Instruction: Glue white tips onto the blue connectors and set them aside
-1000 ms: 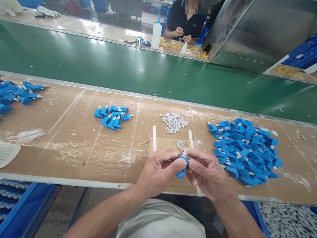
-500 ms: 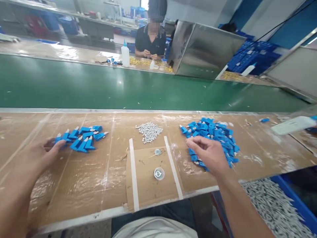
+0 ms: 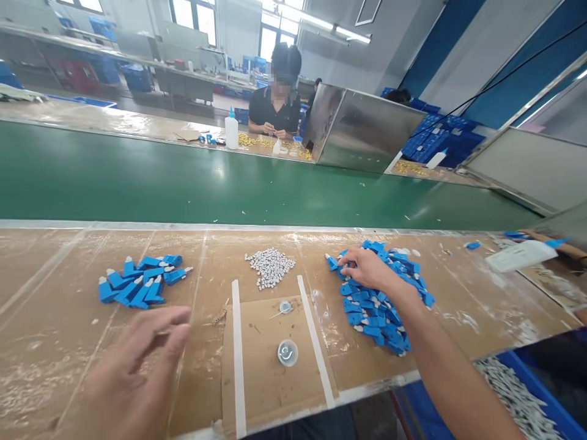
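My left hand (image 3: 147,360) hovers over the near left of the table, thumb and fingers apart, with nothing visible between them. Beyond it lies a small group of blue plastic pieces with white tips (image 3: 140,282). At the upper left of a larger heap of similar blue pieces (image 3: 376,311), my right hand (image 3: 364,267) has its thumb and fingers bent around a blue piece; the grip is partly hidden. Between the two groups is a pile of small grey-white parts (image 3: 270,267). A small clear cup (image 3: 287,352) of liquid stands on a taped cardboard sheet (image 3: 263,391).
A small clear dish (image 3: 285,307) with a thin stick is on the cardboard. A white bottle (image 3: 520,256) lies at right. Below the table edge is a blue bin (image 3: 534,379) of grey parts. A green belt (image 3: 137,177) separates me from a person (image 3: 275,116) working opposite.
My left hand has left the small blue group and moved right and nearer to me. My right hand has reached onto the large heap's upper left. The view has tilted upward.
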